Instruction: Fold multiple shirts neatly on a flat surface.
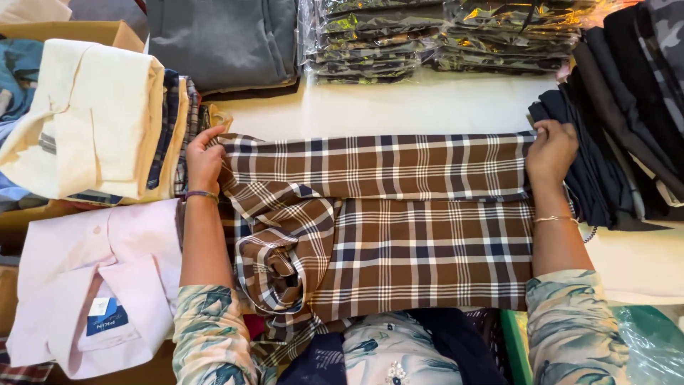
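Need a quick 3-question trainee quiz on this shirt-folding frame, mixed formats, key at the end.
1. True or false: both hands grip the far edge of the brown plaid shirt.
2. Which lies just left of the left hand? A) camouflage packs B) cream folded shirt C) dark trousers
3. Fill in: the plastic-wrapped packs lie at the ___ edge of the table.

Key: 1 true, the right hand grips it too; 2 B, cream folded shirt; 3 far.

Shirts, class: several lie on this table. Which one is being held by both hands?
The brown plaid shirt, spread flat mid-table. The left hand and right hand grip its far edge; the cream shirt and pink shirt lie folded, untouched.
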